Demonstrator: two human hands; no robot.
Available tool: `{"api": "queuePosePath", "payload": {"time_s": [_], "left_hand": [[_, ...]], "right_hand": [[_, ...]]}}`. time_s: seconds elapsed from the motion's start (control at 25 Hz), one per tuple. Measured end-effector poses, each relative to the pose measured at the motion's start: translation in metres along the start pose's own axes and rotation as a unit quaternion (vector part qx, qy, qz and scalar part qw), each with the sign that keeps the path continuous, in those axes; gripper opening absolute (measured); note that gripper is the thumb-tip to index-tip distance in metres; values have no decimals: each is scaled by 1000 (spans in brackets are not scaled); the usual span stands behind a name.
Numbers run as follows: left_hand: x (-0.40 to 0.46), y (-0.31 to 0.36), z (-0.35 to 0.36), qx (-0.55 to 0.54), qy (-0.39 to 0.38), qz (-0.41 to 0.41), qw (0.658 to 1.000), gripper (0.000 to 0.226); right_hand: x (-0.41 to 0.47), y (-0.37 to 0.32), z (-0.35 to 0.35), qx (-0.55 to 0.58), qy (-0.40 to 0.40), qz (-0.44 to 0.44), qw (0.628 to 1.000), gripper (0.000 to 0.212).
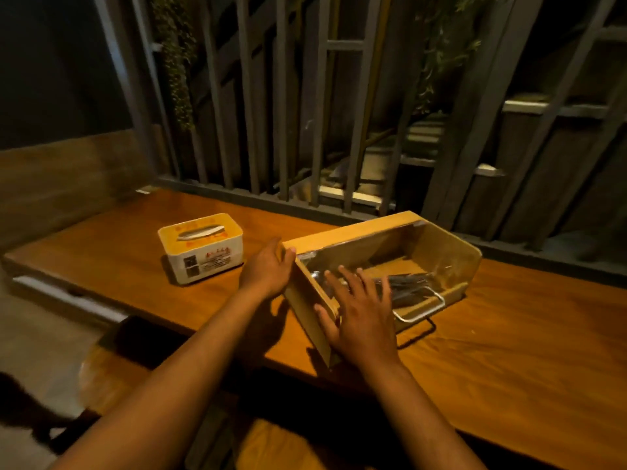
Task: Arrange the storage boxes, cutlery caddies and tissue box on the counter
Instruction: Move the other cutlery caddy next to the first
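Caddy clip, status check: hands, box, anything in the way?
Both hands on caddy: left hand at its far corner, right hand flat on near end. Cutlery inside. Tissue box stands apart, left. Nothing in the way.

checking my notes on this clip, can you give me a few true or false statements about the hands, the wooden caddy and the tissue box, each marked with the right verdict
1. The white tissue box with an orange top stands to the left of the long wooden cutlery caddy with a clear lid. True.
2. The left hand grips the tissue box. False: it rests against the caddy's left end, apart from the tissue box.
3. The right hand lies open on the caddy's near corner. True.
4. The caddy is empty. False: dark cutlery lies inside.
5. The tissue box sits on top of the caddy. False: both stand on the orange-brown wooden counter.
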State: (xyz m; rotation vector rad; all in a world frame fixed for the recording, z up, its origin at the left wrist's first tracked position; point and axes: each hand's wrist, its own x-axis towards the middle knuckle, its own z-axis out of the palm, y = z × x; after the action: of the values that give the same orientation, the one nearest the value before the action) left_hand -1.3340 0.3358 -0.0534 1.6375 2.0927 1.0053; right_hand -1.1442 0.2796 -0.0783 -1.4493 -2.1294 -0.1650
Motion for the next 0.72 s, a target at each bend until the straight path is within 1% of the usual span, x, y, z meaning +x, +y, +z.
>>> {"api": "queuePosePath", "payload": {"time_s": [0.08,0.12,0.2,0.28,0.36,0.4,0.48,0.56,0.72], "left_hand": [[9,2,10,-107,-46,-54,992,54],[9,1,14,-151,-73,-78,983,51],[5,-4,16,-223,-137,-111,959,37],[-2,-3,13,-263,-212,-128,932,25],[-13,-4,15,-272,-282,-125,912,25],[-20,-5,18,-263,-299,-124,909,28],[-35,-4,24,-263,-293,-125,911,36],[-49,4,28,-283,-254,-123,917,39],[-80,27,37,-293,-191,-117,929,46]], "right_hand": [[-12,13,-9,13,-6,-15,1000,56],[-21,20,-11,26,-9,-18,999,55],[-37,31,-16,63,3,2,998,54],[-47,41,-23,97,26,47,994,56],[-56,48,-26,126,43,87,987,58],[-60,50,-28,135,52,101,984,59],[-64,53,-33,156,77,136,975,64],[-67,58,-38,181,93,163,965,71],[-76,78,-47,182,84,128,971,74]]}}
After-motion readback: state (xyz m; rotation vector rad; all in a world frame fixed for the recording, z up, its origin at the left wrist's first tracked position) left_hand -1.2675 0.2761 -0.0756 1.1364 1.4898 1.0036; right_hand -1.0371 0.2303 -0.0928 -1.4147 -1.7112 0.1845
